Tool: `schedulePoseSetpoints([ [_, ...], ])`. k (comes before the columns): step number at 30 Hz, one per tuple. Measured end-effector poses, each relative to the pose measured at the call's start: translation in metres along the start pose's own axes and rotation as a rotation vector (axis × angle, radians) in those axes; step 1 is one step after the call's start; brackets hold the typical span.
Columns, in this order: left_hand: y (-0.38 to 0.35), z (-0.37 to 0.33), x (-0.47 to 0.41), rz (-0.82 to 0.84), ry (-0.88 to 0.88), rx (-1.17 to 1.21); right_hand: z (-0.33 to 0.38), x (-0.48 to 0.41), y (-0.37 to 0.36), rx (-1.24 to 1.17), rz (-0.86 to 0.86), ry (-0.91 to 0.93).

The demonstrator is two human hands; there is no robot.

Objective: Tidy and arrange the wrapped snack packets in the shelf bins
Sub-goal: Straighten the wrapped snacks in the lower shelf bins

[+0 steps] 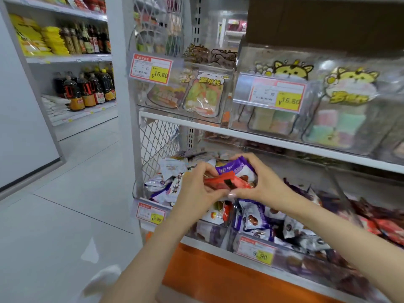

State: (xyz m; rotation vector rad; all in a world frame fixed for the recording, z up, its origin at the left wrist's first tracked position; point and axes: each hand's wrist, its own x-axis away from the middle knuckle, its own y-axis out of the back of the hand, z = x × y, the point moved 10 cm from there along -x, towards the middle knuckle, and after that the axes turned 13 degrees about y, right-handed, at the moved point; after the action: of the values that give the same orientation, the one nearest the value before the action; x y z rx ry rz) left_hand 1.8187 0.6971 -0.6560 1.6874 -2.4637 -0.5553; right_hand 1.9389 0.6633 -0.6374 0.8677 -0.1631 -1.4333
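Both hands meet over the lower shelf bins. My left hand (197, 189) pinches the left end of a small stack of red snack packets (220, 181). My right hand (261, 182) curls round the same stack from the right, together with a purple-and-white packet (237, 168) lying on top. Under them the left clear bin (153, 202) is heaped with white and purple packets (168, 186). The middle bin (238, 239) holds purple packets (253, 217), and further right lie red and dark packets (380, 224).
A white shelf board (262, 137) runs just above my hands, carrying clear tubs of sweets (332, 119) with 16.80 price tags (150, 68). A wire mesh side panel (155, 147) closes the shelf's left end. An aisle floor (65, 204) and bottle shelves (85, 88) lie left.
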Motion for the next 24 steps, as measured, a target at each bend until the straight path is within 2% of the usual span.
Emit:
schedulePoseSetpoints([
  [6, -0.046, -0.016, 0.008, 0.159, -0.046, 0.051, -0.011, 0.060, 0.052, 0.167, -0.201, -0.080],
  [10, -0.057, -0.027, 0.007, 0.093, -0.095, -0.034, -0.026, 0.119, 0.112, 0.365, -0.410, -0.125],
  [13, -0.064, -0.032, 0.004, 0.042, -0.112, -0.067, -0.045, 0.170, 0.169, 0.574, -0.613, -0.282],
  [16, -0.073, -0.036, 0.004, 0.026, -0.118, -0.096, -0.068, 0.208, 0.211, 0.825, -0.688, -0.429],
  [18, -0.080, -0.037, 0.005, 0.028, -0.116, -0.124, -0.091, 0.219, 0.224, 0.865, -0.598, -0.499],
  [19, -0.083, -0.037, 0.005, 0.032, -0.115, -0.133, -0.107, 0.222, 0.220, 0.813, -0.466, -0.541],
  [22, -0.093, -0.038, 0.005, 0.050, -0.116, -0.152, -0.152, 0.237, 0.168, 0.568, 0.147, -0.621],
  [23, -0.093, -0.037, 0.005, 0.051, -0.115, -0.158, -0.155, 0.241, 0.159, 0.510, 0.212, -0.619],
  [24, -0.093, -0.037, 0.005, 0.049, -0.114, -0.164, -0.152, 0.241, 0.161, 0.471, 0.162, -0.602],
])
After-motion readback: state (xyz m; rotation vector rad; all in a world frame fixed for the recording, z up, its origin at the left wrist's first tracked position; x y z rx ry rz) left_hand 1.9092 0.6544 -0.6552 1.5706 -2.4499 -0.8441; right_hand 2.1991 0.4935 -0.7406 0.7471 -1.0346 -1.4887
